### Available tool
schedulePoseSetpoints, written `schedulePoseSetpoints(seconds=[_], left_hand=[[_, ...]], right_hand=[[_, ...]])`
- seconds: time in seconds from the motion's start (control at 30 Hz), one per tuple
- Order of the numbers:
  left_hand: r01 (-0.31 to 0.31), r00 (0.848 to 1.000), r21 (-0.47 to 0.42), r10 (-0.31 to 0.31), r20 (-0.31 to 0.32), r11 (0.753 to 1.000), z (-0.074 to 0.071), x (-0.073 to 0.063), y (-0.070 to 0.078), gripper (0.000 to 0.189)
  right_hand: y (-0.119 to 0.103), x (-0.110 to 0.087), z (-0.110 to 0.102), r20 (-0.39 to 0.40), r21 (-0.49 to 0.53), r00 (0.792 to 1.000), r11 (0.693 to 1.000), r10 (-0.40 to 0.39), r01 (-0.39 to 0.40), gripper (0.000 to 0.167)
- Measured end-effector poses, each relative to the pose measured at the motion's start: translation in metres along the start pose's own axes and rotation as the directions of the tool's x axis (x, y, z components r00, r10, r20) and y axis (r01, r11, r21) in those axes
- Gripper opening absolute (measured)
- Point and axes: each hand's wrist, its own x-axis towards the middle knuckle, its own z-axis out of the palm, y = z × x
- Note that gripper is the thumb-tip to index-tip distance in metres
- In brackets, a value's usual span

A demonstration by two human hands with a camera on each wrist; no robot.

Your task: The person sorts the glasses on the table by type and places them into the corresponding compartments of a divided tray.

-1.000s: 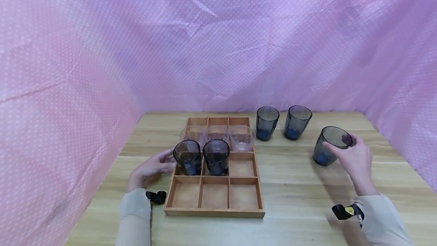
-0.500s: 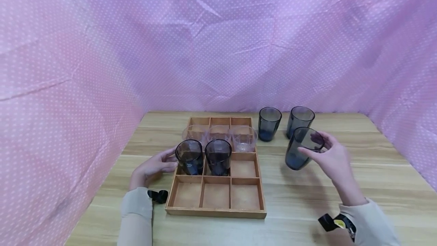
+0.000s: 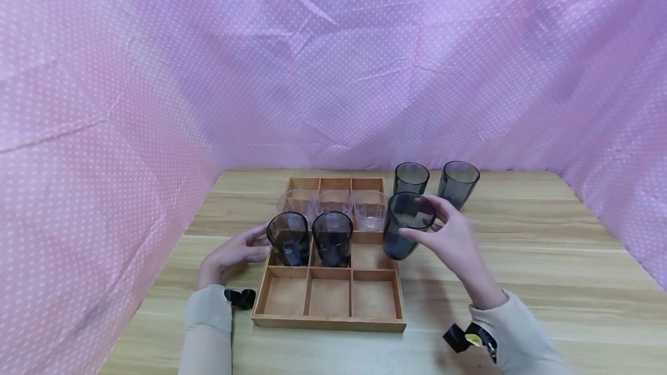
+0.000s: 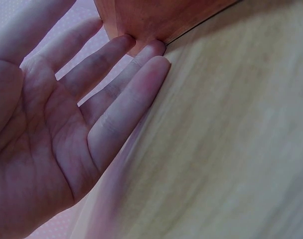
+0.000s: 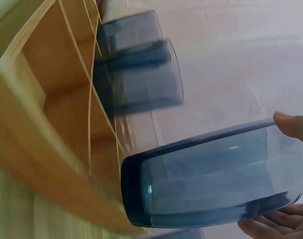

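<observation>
My right hand (image 3: 454, 243) grips a blue-grey tinted glass (image 3: 400, 241) near its rim, thumb on one side and fingers on the other. This glass tilts slightly over the right edge of a wooden compartment tray (image 3: 328, 324); in the right wrist view its base (image 5: 134, 191) is close to the tray's wall. The left hand (image 3: 237, 252) lies at the tray's left side, and straight fingers (image 4: 126, 94) touch the wooden wall in the left wrist view. Two dark glasses (image 3: 333, 241) stand side by side in the tray's left and middle compartments.
Behind the dark glasses, several compartments hold clear cups (image 3: 370, 216) in a row. Two more tinted glasses, one at the back (image 3: 411, 177) and one further right (image 3: 458, 183), stand on the wooden table (image 3: 547, 219). Pink dotted cloth (image 3: 333, 74) surrounds the table.
My right hand has carried the tinted glass leftward from the table's right side to the tray's right edge. The left hand keeps its place beside the tray.
</observation>
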Motion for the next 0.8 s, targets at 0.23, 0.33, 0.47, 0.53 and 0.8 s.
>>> schedulePoseSetpoints(seconds=[0.23,0.33,0.47,0.53,0.8], left_hand=[[0.001,1.0,0.014,-0.001,-0.003,1.0,-0.001,0.001,0.0,0.084],[0.002,1.0,0.017,-0.002,0.0,1.0,0.0,0.002,0.0,0.084],[0.001,1.0,0.018,-0.001,-0.002,1.0,0.0,0.002,0.0,0.083],[0.0,1.0,0.018,0.0,-0.003,1.0,-0.001,0.003,0.0,0.082],[-0.005,1.0,0.02,0.005,0.0,1.0,-0.002,0.003,-0.001,0.082]], right_hand=[[-0.002,0.005,0.029,0.043,0.019,0.999,0.999,-0.033,0.032,0.076],[0.001,0.006,0.037,0.05,-0.013,0.998,1.0,-0.027,0.028,0.077],[0.006,0.007,0.044,0.058,-0.069,0.998,0.998,-0.008,0.012,0.079],[0.008,0.008,0.045,0.068,-0.084,0.998,0.996,0.001,0.005,0.08],[0.015,0.008,0.052,0.101,-0.126,0.995,0.992,0.008,0.005,0.079]])
